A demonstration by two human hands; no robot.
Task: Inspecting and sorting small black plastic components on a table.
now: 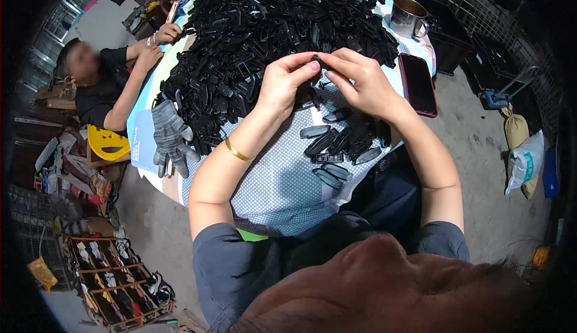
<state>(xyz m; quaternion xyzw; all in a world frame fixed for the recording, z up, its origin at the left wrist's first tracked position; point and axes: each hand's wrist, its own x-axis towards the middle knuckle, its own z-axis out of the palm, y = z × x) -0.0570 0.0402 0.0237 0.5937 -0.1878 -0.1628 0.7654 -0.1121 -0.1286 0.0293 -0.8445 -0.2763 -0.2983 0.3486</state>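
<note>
My left hand (283, 83) and my right hand (365, 83) meet over the near edge of a large heap of black plastic parts (258, 38). Between their fingertips they pinch a small black plastic piece (316, 60), mostly covered by the fingers. Below the hands, on the patterned cloth (276, 177), lies a smaller group of black parts (339, 143), some oval with smooth, shiny faces. A gold bangle (238, 151) circles my left forearm.
A grey work glove (170, 131) rests on the cloth at left. Right of the heap are a phone (419, 85) and a metal mug (409, 17). Another person (99, 86) leans on the table's left side near a yellow stool (108, 145). Sacks (524, 158) stand at right.
</note>
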